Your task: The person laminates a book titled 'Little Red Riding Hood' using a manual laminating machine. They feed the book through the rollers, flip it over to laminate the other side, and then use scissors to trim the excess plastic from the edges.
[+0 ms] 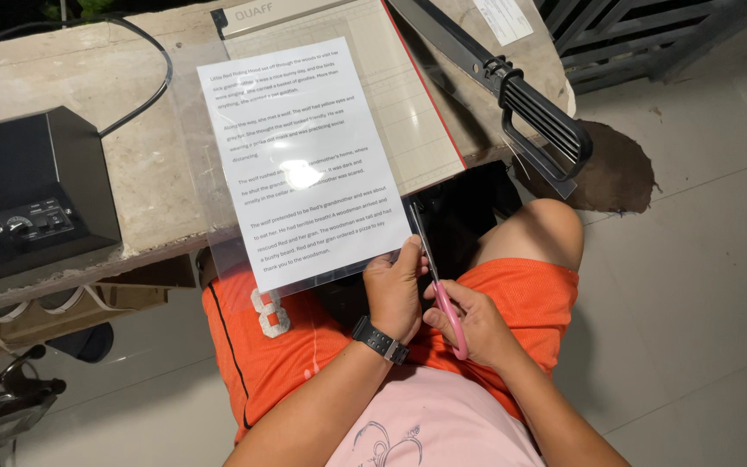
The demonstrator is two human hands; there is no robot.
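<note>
A laminated white sheet (300, 156) with printed text lies tilted across the table edge, its clear plastic border sticking out around it. My left hand (393, 290) grips the sheet's lower right corner. My right hand (469, 320) holds pink-handled scissors (439, 285), whose blades run up along the sheet's right edge. Both hands are above my lap, over orange shorts.
A paper trimmer (417, 104) with a long black-handled blade arm (512, 86) lies on the stone table behind the sheet. A black laminating machine (32, 195) with a cable sits at the left. Tiled floor (702, 259) lies to the right, and a dark mat near my knee.
</note>
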